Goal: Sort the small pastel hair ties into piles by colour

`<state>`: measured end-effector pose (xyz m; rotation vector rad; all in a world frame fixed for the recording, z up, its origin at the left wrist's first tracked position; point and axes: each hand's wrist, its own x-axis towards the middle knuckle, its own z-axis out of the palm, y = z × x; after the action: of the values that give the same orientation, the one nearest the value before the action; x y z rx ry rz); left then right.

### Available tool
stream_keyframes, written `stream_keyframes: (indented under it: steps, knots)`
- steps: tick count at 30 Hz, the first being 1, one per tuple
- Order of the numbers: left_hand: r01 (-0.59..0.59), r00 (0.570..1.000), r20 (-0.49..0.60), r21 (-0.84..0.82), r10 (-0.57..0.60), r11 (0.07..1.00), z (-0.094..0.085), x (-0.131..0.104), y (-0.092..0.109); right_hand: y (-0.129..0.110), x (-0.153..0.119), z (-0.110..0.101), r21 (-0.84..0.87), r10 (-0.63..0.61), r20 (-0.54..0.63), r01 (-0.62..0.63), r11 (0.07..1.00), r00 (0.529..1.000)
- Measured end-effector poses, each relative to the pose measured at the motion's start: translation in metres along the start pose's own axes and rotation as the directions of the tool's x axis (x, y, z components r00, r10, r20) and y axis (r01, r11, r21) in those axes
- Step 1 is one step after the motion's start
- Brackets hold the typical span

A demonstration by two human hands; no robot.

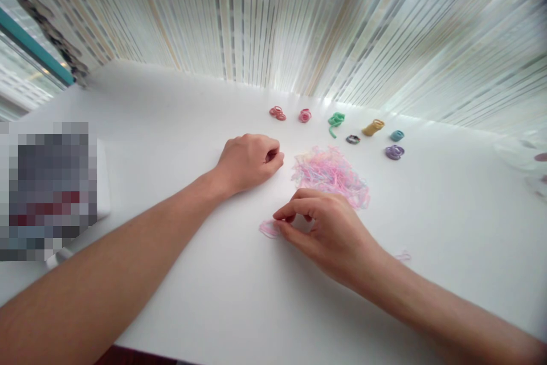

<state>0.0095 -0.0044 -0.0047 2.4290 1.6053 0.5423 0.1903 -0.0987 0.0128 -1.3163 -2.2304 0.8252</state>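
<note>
The right hand (pixel 327 228) is pinching pink bands (pixel 267 229) in its grip, on the desk (pixel 192 285) near the pile (pixel 331 171); the left hand (pixel 248 161) is curling, its contents impossible to tell.

White tabletop (pixel 192 296), striped sheer curtain (pixel 248 23), daylight, teal window frame (pixel 36 46).

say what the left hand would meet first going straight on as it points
The left hand would probably meet the loose heap of thin, elastic-looking pastel-pink bands; hand height is unclear.

One strand pile (pixel 325 174), six bundles (pixel 373 127), one ring (pixel 353 143)
</note>
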Motion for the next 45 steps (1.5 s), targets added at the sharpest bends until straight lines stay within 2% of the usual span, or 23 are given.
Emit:
stream_keyframes:
  steps: [5,10,15,22,35,40,45]
  knots:
    - [0.001,1.0,0.004,0.007,-0.001,1.0,0.0,0.0,0.0,-0.004,-0.003,-0.006,0.026,-0.003,0.073,0.002,1.0,0.997]
    - [-0.005,1.0,-0.003,-0.001,0.005,1.0,0.001,0.0,0.0,-0.001,-0.002,-0.014,0.028,-0.018,0.047,0.017,0.999,0.999]
    - [-0.002,1.0,-0.006,0.004,0.002,1.0,0.001,0.0,0.0,0.002,-0.003,-0.009,-0.027,-0.047,0.091,0.05,0.998,0.995]
    - [-0.008,1.0,-0.007,0.014,0.008,1.0,0.001,0.0,-0.001,-0.003,-0.006,-0.008,-0.009,-0.074,0.132,0.076,0.997,0.988]
    - [-0.008,1.0,-0.007,0.009,0.008,1.0,0.001,0.001,-0.001,-0.002,-0.006,-0.014,-0.047,-0.096,0.069,0.1,0.994,0.993]
    - [0.003,1.0,0.0,0.004,-0.003,1.0,0.0,0.001,-0.001,-0.002,-0.007,-0.039,-0.081,-0.079,-0.043,0.075,0.994,0.996]
    - [0.019,1.0,0.018,-0.002,-0.019,1.0,0.0,0.0,-0.001,0.018,-0.022,-0.092,-0.232,-0.061,-0.27,-0.003,0.973,0.961]
